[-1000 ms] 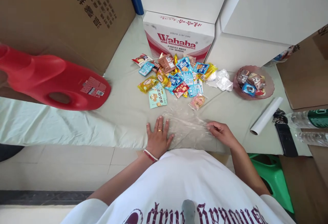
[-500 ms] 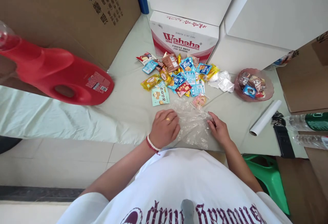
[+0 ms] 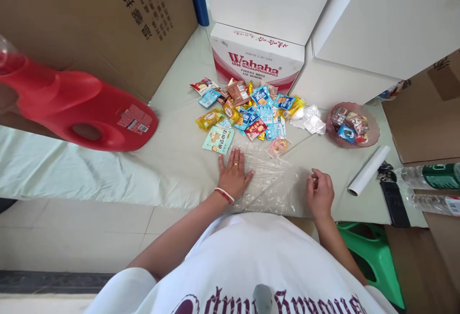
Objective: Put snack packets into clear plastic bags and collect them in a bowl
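Observation:
A clear plastic bag [image 3: 271, 187] lies spread on the cloth near the table's front edge. My left hand [image 3: 232, 177] rests flat on its left side, fingers stretched out. At the bag's right edge, my right hand [image 3: 319, 192] is curled closed, seemingly pinching the thin film; the exact contact is hard to see. Just beyond the bag sits a loose heap of wrapped snacks in blue, yellow, red and brown packets [image 3: 247, 108]. A mint-green snack packet [image 3: 218, 140] lies past my left fingertips, and a pink packet [image 3: 278, 146] lies at the bag's far edge.
A pink glass bowl [image 3: 373, 129] with several snacks and crumpled clear plastic [image 3: 314, 120] stand right. Farther right are a white roll [image 3: 368, 170], a black phone-like object [image 3: 394, 204] and bottles [image 3: 440, 176]. A red jug [image 3: 89, 108] stands left; a Wahaha carton [image 3: 257, 60] backs the heap.
My left hand has gone from curled to flat on the bag. My right hand has moved right and slightly toward me, and the bag lies flatter and wider.

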The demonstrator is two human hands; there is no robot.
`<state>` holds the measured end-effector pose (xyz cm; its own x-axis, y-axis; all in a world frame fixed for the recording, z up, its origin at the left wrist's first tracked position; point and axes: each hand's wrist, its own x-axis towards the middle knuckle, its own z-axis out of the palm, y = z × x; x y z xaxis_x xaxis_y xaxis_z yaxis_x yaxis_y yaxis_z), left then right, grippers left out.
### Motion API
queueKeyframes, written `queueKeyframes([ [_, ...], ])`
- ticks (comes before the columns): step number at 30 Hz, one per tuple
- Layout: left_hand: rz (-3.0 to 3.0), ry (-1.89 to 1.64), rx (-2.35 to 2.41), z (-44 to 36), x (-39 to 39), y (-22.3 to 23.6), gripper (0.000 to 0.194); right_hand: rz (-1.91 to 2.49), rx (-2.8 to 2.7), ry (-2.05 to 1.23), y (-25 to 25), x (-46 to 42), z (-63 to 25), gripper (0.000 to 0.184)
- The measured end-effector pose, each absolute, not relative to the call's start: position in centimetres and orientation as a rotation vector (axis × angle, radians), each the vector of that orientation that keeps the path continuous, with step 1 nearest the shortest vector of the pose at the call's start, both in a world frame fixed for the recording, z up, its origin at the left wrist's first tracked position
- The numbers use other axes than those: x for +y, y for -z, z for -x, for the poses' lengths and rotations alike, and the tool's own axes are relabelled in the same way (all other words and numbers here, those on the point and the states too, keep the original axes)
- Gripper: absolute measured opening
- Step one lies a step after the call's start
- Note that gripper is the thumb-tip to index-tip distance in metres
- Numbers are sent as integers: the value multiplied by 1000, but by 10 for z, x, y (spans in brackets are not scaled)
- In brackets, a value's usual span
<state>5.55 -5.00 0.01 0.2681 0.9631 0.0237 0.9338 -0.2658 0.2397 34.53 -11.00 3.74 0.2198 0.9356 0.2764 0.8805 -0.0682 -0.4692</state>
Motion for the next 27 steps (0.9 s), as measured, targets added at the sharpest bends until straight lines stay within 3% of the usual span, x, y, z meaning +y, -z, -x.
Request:
queueKeyframes([
  [4,-2330,-231,1827,-56,-50,1,75,1552,-2269,-332,-42,-98,-311,37],
  [6,-2321,-226,1842,-54,-49,2,75,1551,-2407,-377,-34,-86,-311,41],
  [10,-2310,-272,1856,-50,-49,2,74,1911,-2114,-129,-29,-59,-343,45],
  [15,-2396,-481,1818,-42,-55,-7,66,1862,-1954,-125,-64,-2,-352,36],
  [19,-2476,-418,1602,-32,-61,-10,54,1795,-2132,-246,-89,64,-300,34],
  [23,-2419,-328,1591,-26,-62,-5,61,1730,-2291,-326,-97,119,-213,36],
  [27,-2413,-305,1579,-26,-63,-4,69,1762,-2328,-277,-88,152,-136,60],
])
